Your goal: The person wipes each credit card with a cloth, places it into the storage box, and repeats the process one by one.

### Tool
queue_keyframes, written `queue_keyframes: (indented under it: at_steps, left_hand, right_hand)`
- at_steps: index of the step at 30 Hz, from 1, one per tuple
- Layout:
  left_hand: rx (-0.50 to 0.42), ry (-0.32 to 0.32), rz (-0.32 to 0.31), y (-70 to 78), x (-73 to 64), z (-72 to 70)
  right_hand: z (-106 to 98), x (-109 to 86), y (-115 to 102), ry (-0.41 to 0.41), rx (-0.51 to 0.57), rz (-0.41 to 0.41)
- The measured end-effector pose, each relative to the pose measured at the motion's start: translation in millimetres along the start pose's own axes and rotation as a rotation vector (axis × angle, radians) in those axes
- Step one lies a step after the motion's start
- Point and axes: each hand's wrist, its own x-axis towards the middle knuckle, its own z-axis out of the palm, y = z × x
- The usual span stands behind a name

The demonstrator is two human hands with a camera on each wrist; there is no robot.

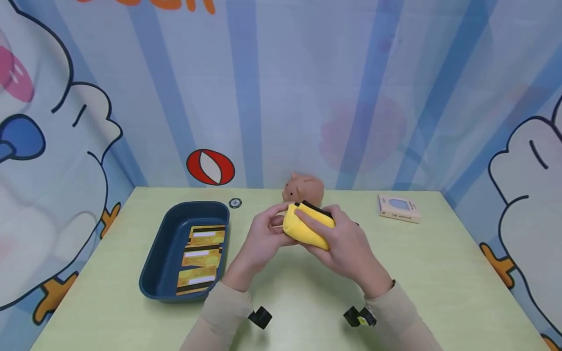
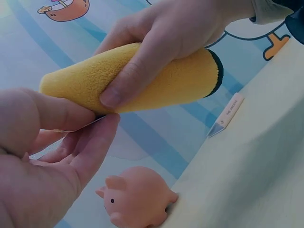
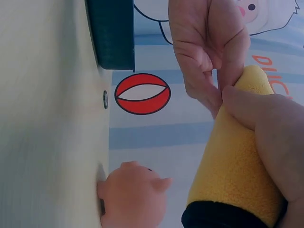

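Note:
My right hand grips a folded yellow plush cloth with black edging, its thumb laid along the near side in the left wrist view. The cloth is held up over the table, in front of a pink piggy bank. At the cloth's narrow end, my left hand pinches a thin, flat, card-like piece between thumb and fingers. Only a sliver of its edge shows; the fingers hide the rest. The fingertips of both hands are close together there.
To the left, a dark blue tray holds three gold cards with black stripes. Behind it lies a small round disc. A small pale box sits at the back right, near the printed backdrop.

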Motion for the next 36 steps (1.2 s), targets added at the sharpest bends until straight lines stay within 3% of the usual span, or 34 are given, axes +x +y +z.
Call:
queue_keyframes:
  at_steps: [4, 11, 25, 36]
  left_hand:
    - [-0.015, 0.033, 0.018, 4.4, -0.9, -1.2]
    - [-0.02, 0.038, 0.031, 12.5, -1.8, -4.9]
    - [-0.056, 0.116, 0.002, 20.5, -6.5, -8.8]
    - [-0.081, 0.136, -0.017, 24.8, -6.1, -11.9]
  right_hand:
    - [-2.1, -0.1, 2.2, 0.005, -0.016, 0.015]
    - [-3.6, -0.6, 9.2, -0.003, -0.01, 0.032]
    - [-10.8, -3.5, 17.0, 0.0, -0.015, 0.049]
    - [-9.0, -5.0, 24.0, 0.024, -0.021, 0.089]
